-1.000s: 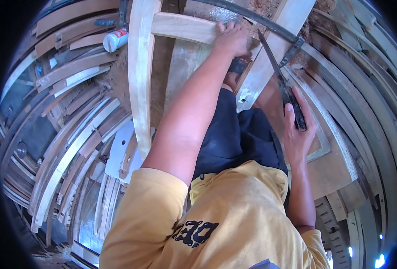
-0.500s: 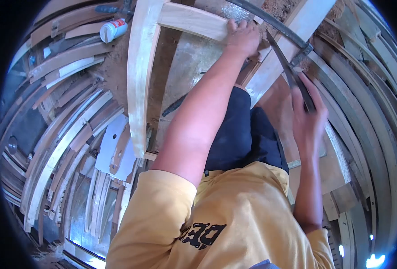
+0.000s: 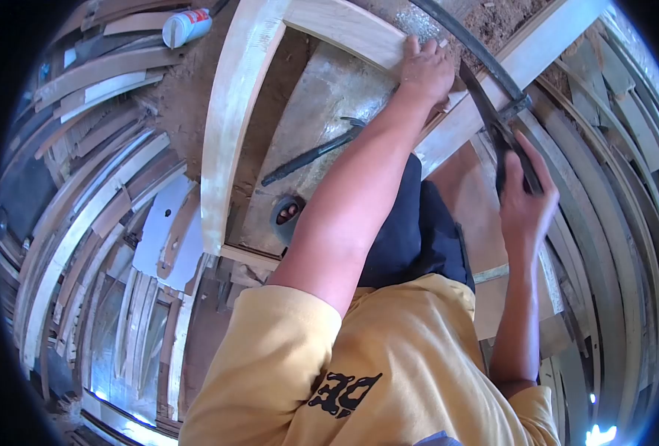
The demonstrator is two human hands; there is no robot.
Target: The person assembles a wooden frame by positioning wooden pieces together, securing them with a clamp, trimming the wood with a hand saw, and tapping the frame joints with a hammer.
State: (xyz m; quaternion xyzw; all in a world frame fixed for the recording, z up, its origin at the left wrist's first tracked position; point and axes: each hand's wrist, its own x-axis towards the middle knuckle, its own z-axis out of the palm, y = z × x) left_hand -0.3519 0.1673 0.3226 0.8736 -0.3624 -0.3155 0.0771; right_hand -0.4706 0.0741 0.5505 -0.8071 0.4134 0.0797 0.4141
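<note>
My left hand (image 3: pixel 427 73) presses down on the pale wooden frame (image 3: pixel 344 28), its fingers curled over the wood near a corner joint. My right hand (image 3: pixel 526 204) is closed around the black handle of a handsaw (image 3: pixel 484 104), seen almost edge-on. Its dark blade points up and left, with the tip close to the left hand, over a wide light plank (image 3: pixel 456 132). Whether the teeth touch wood I cannot tell. A dark metal bar clamp (image 3: pixel 469 39) crosses above both hands. Inside the frame, a black-handled hammer (image 3: pixel 307 158) lies on a worn board (image 3: pixel 292 111).
Stacked wood strips (image 3: pixel 84 245) crowd the left side, and long boards (image 3: pixel 604 201) curve along the right. A white bottle with a red label (image 3: pixel 186 28) lies at the upper left. Sawdust (image 3: pixel 500 22) covers the ground at the top. My foot (image 3: pixel 288 213) shows beside my left forearm.
The view has shifted, and more of the hammer and my foot now show. Both hands appear slightly further right in the picture. The right hand still holds the handsaw; the left stays on the frame.
</note>
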